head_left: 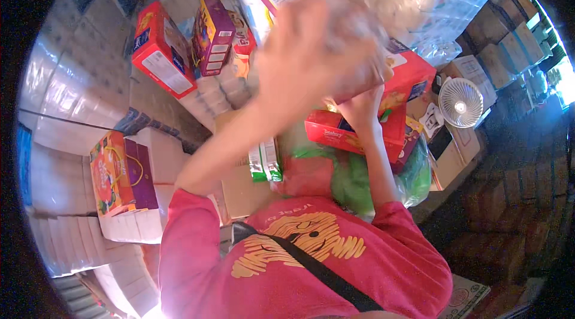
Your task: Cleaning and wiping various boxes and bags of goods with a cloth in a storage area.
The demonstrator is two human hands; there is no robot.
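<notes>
Leftmost: corded paper bag [138, 178], near edge of white wrapped stack [138, 227]. Centre: both hands together, clamped on brownish pack [361, 26]; left hand [305, 49] blurred at its left, right hand [364, 105] beneath. Long axis, texture unclear. Rightward, below: glossy, box-shaped red carton [326, 132].
</notes>
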